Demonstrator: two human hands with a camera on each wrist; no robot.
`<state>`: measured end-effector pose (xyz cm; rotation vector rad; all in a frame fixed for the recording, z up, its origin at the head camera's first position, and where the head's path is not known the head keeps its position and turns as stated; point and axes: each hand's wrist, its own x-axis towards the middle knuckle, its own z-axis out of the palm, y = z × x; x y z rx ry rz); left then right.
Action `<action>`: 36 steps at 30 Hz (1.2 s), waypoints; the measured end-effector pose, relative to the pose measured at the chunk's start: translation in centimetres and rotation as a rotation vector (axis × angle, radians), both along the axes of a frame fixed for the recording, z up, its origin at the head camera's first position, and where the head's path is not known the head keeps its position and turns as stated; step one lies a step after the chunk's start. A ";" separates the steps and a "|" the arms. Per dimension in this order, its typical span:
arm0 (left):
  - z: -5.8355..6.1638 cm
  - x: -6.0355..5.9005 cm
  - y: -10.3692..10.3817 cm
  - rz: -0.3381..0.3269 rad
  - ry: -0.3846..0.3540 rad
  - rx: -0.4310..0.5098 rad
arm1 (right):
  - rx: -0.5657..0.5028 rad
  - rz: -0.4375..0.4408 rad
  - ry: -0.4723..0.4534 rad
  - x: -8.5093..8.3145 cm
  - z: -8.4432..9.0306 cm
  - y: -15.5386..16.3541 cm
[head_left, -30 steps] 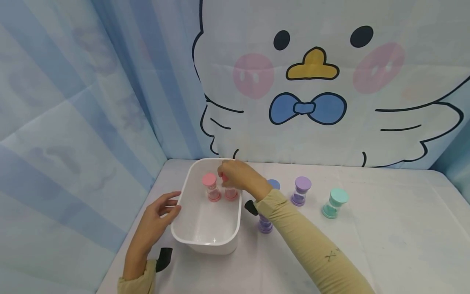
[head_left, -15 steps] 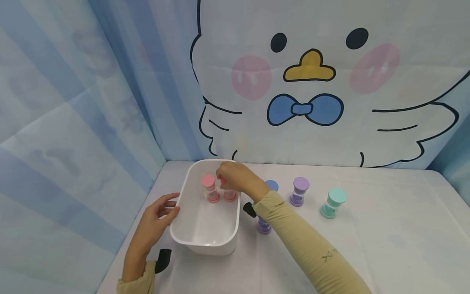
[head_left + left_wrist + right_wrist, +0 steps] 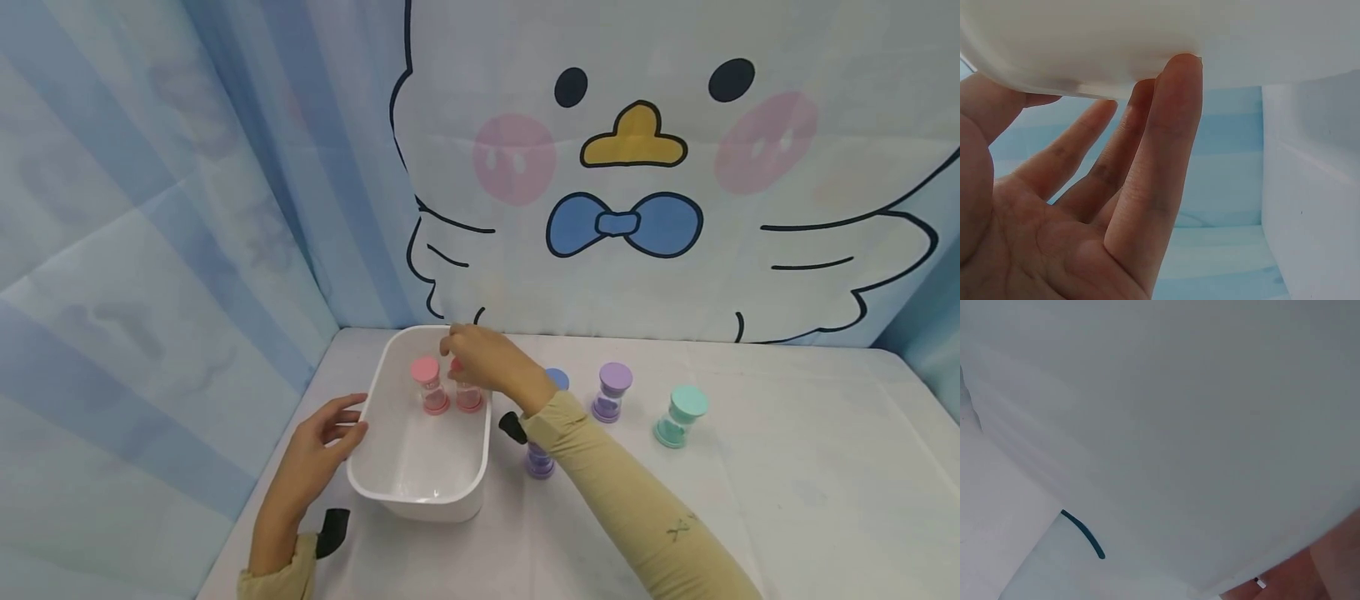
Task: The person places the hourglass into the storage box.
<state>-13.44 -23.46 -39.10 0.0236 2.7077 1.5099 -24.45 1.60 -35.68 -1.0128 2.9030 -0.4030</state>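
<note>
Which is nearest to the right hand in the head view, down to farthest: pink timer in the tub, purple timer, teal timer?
From the right hand:
1. Pink timer, just left, inside the tub.
2. Purple timer, to the right on the table.
3. Teal timer, farthest right.

Pale yellow sleeves, black wrist-mounted cameras [image 3: 512, 427]

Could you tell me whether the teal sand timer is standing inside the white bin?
No, the teal sand timer stands on the table well to the right of the white bin, which holds only two pink timers.
</note>
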 end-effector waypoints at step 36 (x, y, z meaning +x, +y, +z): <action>0.1 0.2 0.1 0.004 -0.016 -0.002 | -0.061 -0.025 0.133 3.3 1.7 3.8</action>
